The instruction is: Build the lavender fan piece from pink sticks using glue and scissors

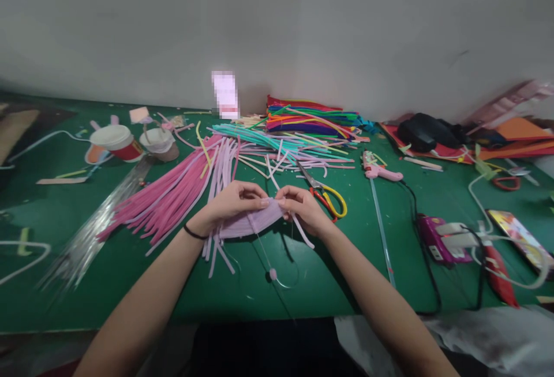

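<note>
A curved band of lilac pipe cleaners (246,226) lies side by side between my hands, just above the table. Fingers and thumb of my left hand (231,204) pinch its upper edge near the middle. My right hand (304,208) grips its right end, and one loose lilac pipe cleaner (303,232) sticks out below those fingers. From the band hangs a thin thread or wire with a small pink piece (272,275) at its end. Loose pink pipe cleaners (167,192) fan out left of my hands. Scissors with red and yellow handles (335,199) lie close behind my right hand.
Multicoloured pipe cleaners (309,120) are piled at the back by the wall, near a lit phone screen (225,97). A pink glue gun (385,174) with a cord lies right. Paper cups (116,141), silvery strips (101,212) and a purple box (439,241) stand around the green table.
</note>
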`<control>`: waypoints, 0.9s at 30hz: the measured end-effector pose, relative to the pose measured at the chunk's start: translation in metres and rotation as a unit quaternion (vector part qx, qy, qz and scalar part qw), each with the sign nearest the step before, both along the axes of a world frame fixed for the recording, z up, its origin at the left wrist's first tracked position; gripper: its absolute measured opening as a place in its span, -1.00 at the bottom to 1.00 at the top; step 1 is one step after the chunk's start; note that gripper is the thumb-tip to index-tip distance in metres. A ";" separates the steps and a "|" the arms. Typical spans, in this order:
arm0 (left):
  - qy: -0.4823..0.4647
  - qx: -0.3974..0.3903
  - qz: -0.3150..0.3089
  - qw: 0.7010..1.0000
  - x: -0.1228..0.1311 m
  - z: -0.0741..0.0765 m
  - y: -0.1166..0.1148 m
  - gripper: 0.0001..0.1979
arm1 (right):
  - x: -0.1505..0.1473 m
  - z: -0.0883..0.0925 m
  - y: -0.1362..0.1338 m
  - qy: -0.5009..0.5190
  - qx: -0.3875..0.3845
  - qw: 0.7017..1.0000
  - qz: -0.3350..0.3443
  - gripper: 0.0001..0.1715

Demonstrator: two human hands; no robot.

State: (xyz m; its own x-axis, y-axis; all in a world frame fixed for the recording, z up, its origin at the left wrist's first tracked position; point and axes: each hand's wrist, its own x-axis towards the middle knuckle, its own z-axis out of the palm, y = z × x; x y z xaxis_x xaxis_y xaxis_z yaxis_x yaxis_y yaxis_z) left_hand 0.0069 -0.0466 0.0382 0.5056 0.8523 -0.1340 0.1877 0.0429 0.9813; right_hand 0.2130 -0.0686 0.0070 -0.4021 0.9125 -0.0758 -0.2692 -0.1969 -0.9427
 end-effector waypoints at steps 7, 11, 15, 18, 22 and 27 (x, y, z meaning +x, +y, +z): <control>0.004 -0.023 0.007 1.000 0.001 0.001 0.002 -0.69 | 0.001 0.000 0.000 -0.003 0.007 1.000 -0.011 -0.71; 0.002 -0.025 0.012 1.000 0.000 -0.001 0.002 -0.68 | 0.001 -0.001 0.001 0.006 0.008 1.000 -0.012 -0.72; -0.001 -0.025 0.022 0.999 -0.001 -0.001 0.003 -0.69 | 0.001 -0.003 0.001 0.035 0.014 0.999 -0.020 -0.75; -0.001 -0.026 0.022 0.999 -0.002 -0.001 0.003 -0.70 | 0.001 -0.004 0.002 0.051 0.020 0.998 -0.028 -0.77; -0.005 -0.026 0.022 0.999 -0.002 -0.001 0.003 -0.70 | 0.002 -0.004 0.002 0.052 0.028 0.998 -0.025 -0.79; 0.000 -0.024 0.019 1.000 -0.002 -0.001 0.002 -0.71 | 0.003 -0.004 0.002 0.039 0.024 0.999 -0.017 -0.78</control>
State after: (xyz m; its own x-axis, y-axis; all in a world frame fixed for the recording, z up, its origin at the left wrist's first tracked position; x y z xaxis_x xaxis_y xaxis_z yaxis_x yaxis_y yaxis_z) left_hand 0.0054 -0.0442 0.0369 0.4727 0.8637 -0.1750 0.1841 0.0974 0.9781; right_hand 0.2157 -0.0666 0.0032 -0.3738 0.9275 -0.0011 -0.3476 -0.1412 -0.9270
